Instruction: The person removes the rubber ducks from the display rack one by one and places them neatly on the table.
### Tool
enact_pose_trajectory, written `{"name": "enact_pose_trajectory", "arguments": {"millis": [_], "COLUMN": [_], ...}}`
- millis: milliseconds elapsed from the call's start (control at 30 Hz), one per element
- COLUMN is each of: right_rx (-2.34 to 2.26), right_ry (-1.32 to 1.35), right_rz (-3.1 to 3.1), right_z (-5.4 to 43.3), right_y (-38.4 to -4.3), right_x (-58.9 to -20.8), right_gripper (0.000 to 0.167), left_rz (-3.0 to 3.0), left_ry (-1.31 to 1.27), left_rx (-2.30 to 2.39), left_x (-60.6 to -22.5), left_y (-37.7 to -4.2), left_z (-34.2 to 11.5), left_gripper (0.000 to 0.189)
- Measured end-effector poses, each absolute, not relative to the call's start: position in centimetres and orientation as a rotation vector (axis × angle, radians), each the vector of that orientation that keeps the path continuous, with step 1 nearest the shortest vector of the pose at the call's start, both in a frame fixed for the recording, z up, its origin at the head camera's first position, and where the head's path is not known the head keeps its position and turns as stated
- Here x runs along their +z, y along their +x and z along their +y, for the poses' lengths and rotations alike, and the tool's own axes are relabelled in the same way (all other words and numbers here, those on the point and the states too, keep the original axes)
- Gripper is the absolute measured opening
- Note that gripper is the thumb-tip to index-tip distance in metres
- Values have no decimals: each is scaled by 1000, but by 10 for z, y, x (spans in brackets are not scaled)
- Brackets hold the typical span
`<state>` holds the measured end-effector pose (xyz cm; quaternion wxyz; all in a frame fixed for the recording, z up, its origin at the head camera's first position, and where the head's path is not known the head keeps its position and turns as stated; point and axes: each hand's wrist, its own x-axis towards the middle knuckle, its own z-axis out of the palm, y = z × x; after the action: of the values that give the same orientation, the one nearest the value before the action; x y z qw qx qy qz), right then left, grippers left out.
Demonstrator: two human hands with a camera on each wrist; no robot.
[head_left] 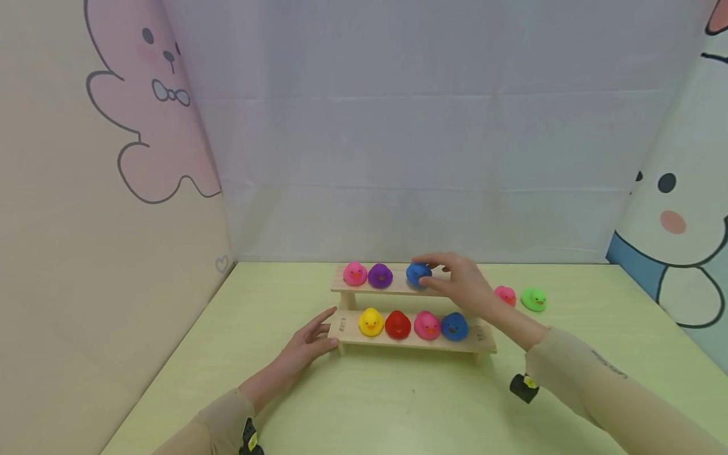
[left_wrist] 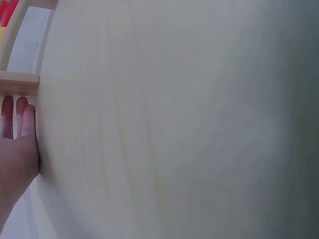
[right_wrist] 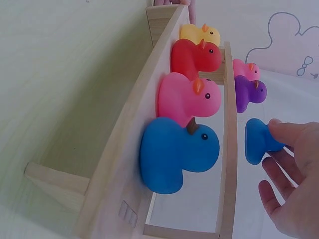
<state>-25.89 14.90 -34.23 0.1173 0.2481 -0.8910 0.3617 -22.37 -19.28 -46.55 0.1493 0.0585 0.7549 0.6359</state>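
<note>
My right hand (head_left: 463, 285) pinches a blue rubber duck (head_left: 416, 273) between thumb and fingers at the upper shelf (head_left: 398, 287) of a two-step wooden rack. In the right wrist view the held duck (right_wrist: 255, 142) shows a small gap from the shelf edge. A pink duck (head_left: 355, 274) and a purple duck (head_left: 380, 276) sit left of it on that shelf. Along the lower shelf (head_left: 347, 328) stand a yellow duck (head_left: 371, 322), a red duck (head_left: 397, 325), a pink duck (head_left: 427, 325) and a blue duck (head_left: 454, 327). My left hand (head_left: 304, 347), fingers extended, touches the rack's left end.
On the table (head_left: 284, 284) right of the rack are another pink duck (head_left: 505, 295), partly behind my right forearm, and a green duck (head_left: 534, 299). A pale curtain (head_left: 426, 158) hangs behind the table, and printed panels stand at both sides.
</note>
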Motion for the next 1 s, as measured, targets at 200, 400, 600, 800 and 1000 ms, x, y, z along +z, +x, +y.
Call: {"name": "enact_pose_trajectory", "arguments": {"millis": [200,400,600,800,1000], "right_rx": [1038,1015,969,937,907], "right_ry": [739,730,718,686,668], "right_rz": [-2578,-2546,-2492,-2484,-2424], "right_z": [154,161,173,185,200], "right_y": [-261,-262,-264,-262,-260], "right_x": [-340,-338,-335,-330,-331], "right_gripper": [39,39,42,43,47], "left_rz": [2172,2170,2173,2175,2177], "left_ry": [155,150,166,169,163], "left_rx": [1831,1826,1828,1825,1819], "left_x": [-464,-462,-462,-461,-462], "left_y": [-222,-221,-223,-223,-223], "left_z": [-192,-191,-192,-193,-193], "left_gripper": [69,69,69,69,69]}}
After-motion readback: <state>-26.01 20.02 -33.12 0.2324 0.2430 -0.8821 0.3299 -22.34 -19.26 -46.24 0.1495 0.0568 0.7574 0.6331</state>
